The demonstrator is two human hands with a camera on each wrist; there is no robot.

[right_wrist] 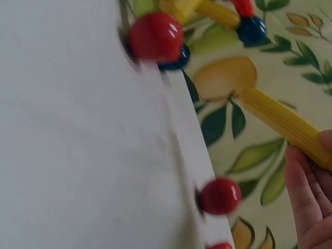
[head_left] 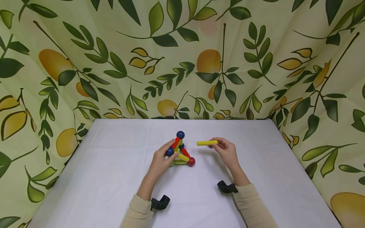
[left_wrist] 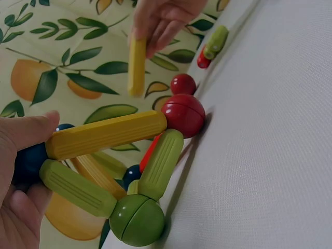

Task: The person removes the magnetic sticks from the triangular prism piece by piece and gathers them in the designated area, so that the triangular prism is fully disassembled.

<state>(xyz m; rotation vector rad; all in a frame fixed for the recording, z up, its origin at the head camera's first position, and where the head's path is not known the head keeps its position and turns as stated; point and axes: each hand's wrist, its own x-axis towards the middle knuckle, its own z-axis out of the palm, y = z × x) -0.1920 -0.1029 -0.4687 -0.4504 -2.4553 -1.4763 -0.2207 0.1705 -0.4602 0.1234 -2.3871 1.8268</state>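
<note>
A structure of sticks and balls [head_left: 185, 153] stands on the table, joined from red, yellow and green sticks with blue, red and green balls. My left hand [head_left: 161, 160] grips it at a blue ball [left_wrist: 28, 163], the thumb lying by the end of a yellow stick [left_wrist: 109, 135]. Its green ball [left_wrist: 137, 220] and red ball [left_wrist: 183, 115] are at the lower corners. To the right, my right hand [head_left: 227, 152] pinches a loose yellow stick [head_left: 206, 143] by one end, in the air. The stick's free end points towards the structure, apart from it.
A loose red ball [right_wrist: 220, 196] lies on the white table [right_wrist: 78, 155], largely hidden behind the right hand in the head view. Farther off in the left wrist view are a green piece [left_wrist: 216, 41] and a red piece [left_wrist: 203, 60]. Leaf-patterned cloth [head_left: 182, 79] hangs behind the table.
</note>
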